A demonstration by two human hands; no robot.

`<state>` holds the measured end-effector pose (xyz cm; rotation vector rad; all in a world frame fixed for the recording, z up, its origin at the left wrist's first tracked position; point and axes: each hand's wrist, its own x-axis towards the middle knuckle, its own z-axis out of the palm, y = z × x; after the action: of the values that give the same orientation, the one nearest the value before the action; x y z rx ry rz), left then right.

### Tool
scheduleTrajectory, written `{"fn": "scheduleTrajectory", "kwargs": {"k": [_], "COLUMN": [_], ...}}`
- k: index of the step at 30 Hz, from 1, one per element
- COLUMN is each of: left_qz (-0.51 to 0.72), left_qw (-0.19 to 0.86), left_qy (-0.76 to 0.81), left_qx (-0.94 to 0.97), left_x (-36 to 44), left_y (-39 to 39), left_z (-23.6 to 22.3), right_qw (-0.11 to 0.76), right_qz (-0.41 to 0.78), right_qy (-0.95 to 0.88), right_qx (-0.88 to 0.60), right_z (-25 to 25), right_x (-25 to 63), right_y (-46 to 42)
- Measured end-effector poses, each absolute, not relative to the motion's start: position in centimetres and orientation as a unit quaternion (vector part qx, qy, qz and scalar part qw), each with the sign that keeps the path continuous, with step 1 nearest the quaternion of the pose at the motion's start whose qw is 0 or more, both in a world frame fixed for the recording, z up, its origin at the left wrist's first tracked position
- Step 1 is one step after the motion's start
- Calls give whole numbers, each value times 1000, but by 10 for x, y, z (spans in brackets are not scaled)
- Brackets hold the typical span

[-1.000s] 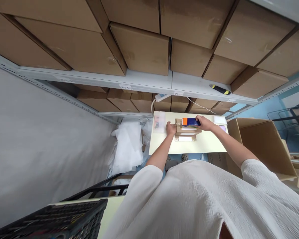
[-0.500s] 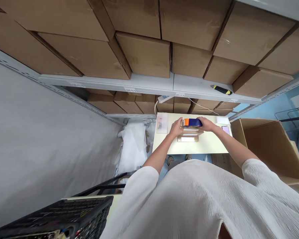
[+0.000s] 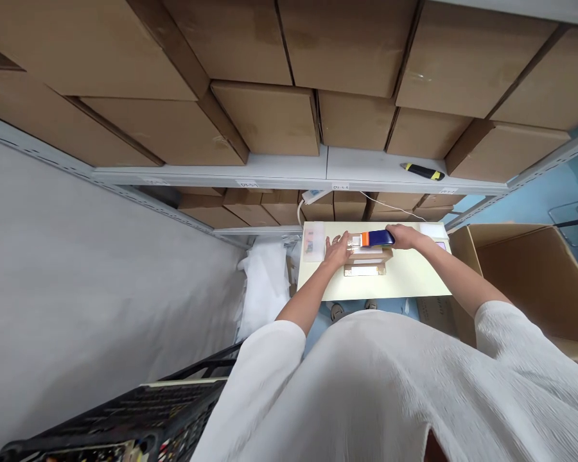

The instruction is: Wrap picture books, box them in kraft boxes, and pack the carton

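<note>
My right hand is wrapped round a blue and orange tape dispenser, which lies across the top of a small cardboard box. Clear tape seems to run from the dispenser's orange end towards the left. My left hand touches the box's left end, its fingers spread and the thumb side near the tape. Just in front of the box, a flat piece with a white label shows, perhaps another box. All of this is on a pale yellow table.
A clear plastic case sits at the table's left. Right of the table stands a large open carton. Shelves full of cartons rise behind, with a utility knife on one. A black crate is at lower left.
The tape dispenser has shifted slightly right across the box with my right hand. My left hand's fingers have spread at the box's left end. The head view has tilted a little.
</note>
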<state>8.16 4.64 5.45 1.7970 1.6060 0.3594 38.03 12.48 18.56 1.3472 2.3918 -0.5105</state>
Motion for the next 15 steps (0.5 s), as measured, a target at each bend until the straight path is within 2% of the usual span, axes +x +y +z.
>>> {"fn": "scheduleTrajectory", "kwargs": {"k": [15], "left_qz": [63], "left_qw": [326], "left_qy": [633], "left_qx": [700], "left_x": [85], "left_y": [49], "left_z": [61], "right_qw": [221], "right_qz": [-145], "right_qy": [815], "right_qx": [515], "right_z": [170], "right_x": [562], "right_y": [135]}}
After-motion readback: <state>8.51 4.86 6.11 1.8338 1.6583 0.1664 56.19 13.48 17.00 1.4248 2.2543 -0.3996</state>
